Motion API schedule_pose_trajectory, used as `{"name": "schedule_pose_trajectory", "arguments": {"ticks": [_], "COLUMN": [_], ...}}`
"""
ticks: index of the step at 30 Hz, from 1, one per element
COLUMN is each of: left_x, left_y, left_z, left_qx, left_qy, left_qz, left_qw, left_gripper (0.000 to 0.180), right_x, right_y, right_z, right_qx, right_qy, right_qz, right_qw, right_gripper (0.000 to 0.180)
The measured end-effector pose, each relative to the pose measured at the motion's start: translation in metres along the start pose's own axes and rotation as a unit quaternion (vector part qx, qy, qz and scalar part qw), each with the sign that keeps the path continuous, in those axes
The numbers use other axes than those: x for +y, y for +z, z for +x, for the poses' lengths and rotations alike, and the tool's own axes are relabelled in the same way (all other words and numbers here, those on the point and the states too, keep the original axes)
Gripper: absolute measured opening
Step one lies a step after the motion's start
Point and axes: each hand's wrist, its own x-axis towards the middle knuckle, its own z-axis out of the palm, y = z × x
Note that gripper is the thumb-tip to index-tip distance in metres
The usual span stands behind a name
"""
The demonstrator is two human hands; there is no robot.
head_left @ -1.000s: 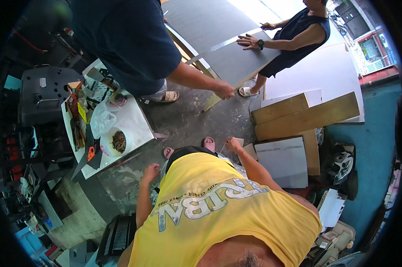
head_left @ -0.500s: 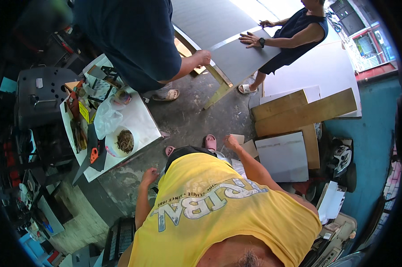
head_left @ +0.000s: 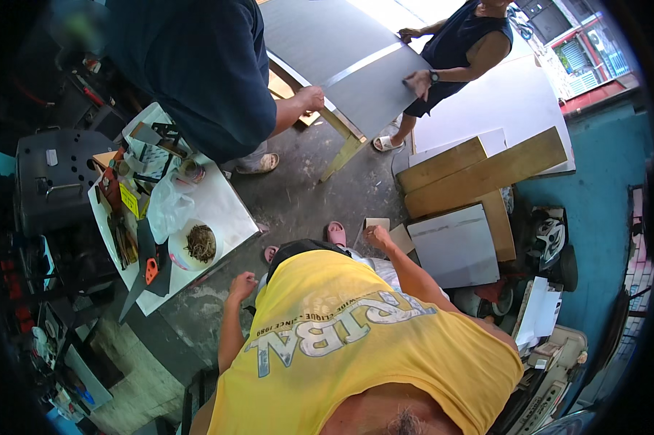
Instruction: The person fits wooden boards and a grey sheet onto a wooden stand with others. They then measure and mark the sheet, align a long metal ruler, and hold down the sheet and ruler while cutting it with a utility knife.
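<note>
A person in a yellow shirt stands beside the white table (head_left: 225, 210), left hand (head_left: 241, 285) loosely curled and right hand (head_left: 377, 236) fisted, both empty, as two co-workers have shifted the grey panel (head_left: 341, 65) farther beyond the table.

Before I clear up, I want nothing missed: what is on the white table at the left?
On the white table: a bowl of brownish food, a clear plastic bag, an orange-handled tool and clutter. Whatever lies under the bag is hidden.
</note>
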Motion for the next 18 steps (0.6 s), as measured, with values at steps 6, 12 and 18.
{"name": "schedule_pose_trajectory", "arguments": {"ticks": [6, 12, 18], "left_x": [0.003, 0.006, 0.012], "left_y": [-0.001, -0.001, 0.004], "left_z": [0.004, 0.007, 0.004], "left_qx": [-0.007, -0.003, -0.011], "left_qy": [0.017, 0.023, 0.011], "left_qz": [-0.005, -0.001, 0.026], "left_qw": [1.0, 1.0, 1.0], "left_gripper": [0.036, 0.037, 0.036], "right_x": [-0.001, -0.002, 0.002], "right_y": [0.007, 0.004, -0.002], "right_z": [-0.002, -0.005, -0.008], "right_qx": [-0.004, 0.001, -0.021], "right_qy": [0.008, -0.024, 0.016], "right_qz": [0.01, 0.007, 0.03], "right_qw": [1.0, 1.0, 0.999], "right_gripper": [0.026, 0.026, 0.025]}}
